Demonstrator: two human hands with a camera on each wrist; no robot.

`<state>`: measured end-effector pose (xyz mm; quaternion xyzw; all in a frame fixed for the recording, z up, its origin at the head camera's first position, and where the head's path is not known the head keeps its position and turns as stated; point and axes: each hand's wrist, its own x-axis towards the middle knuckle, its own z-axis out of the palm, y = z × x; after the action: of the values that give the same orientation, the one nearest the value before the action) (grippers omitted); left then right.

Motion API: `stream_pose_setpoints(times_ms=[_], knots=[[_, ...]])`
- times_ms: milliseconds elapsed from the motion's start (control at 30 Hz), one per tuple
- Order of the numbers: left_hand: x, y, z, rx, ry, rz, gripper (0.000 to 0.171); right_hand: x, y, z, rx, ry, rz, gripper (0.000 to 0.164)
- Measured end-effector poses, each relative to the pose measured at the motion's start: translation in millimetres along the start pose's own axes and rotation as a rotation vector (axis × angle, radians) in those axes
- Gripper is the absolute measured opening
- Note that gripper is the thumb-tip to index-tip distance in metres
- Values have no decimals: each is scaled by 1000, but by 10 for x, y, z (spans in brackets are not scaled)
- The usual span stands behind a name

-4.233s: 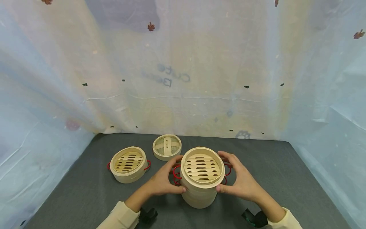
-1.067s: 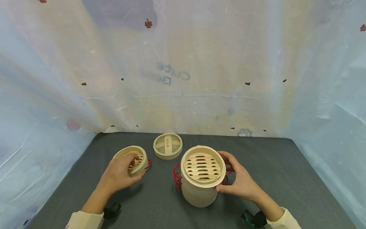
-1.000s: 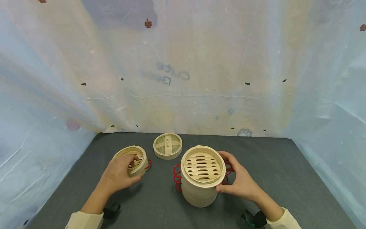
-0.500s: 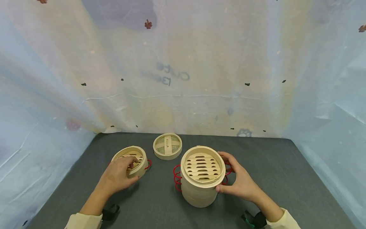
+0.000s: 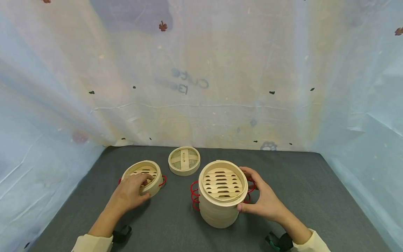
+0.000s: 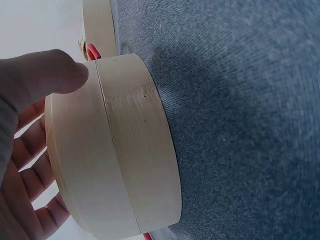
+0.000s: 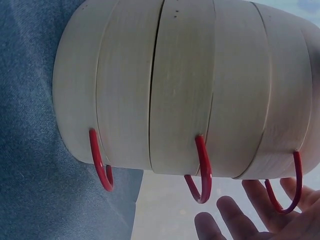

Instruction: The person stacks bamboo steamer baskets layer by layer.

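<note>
On the left, a single round bamboo steamer basket (image 5: 149,167) with a slatted base and red handles sits on the dark cloth. My left hand (image 5: 129,193) reaches over its near left rim, fingers loosely bent above the slats. In the left wrist view the thumb (image 6: 60,75) rests against the basket's side wall. To the right stands a tall stack of bamboo steamer baskets (image 5: 219,214), red handles on both sides, slats showing in its top layer. My right hand (image 5: 263,198) holds the stack's right side near the top, thumb in front and fingers behind, around the handles.
A round bamboo lid (image 5: 184,161) with a cross strap lies at the back, between basket and stack. The dark grey cloth (image 5: 179,227) covers the table. Pale plastic sheeting (image 5: 233,77) hangs behind and along both sides. Black straps (image 5: 121,235) hang at the wrists.
My left hand has left the stack and moved left to the single basket, then shifted slightly back toward me. The right hand keeps its hold; basket, stack and lid stay put.
</note>
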<state>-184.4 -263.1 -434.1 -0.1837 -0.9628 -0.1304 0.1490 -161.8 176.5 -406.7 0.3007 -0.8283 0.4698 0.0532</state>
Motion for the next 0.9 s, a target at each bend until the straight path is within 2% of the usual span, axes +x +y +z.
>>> stream_pose_setpoints(times_ms=[500,700,900], knots=[[-10,-16,29,12,9,-2,43,1,12,4,-10,6,4,99],[-20,-6,31,8,-4,-25,42,-2,16,3,-8,2,11,98],[-23,0,41,17,20,-13,40,-2,-5,2,1,8,16,97]])
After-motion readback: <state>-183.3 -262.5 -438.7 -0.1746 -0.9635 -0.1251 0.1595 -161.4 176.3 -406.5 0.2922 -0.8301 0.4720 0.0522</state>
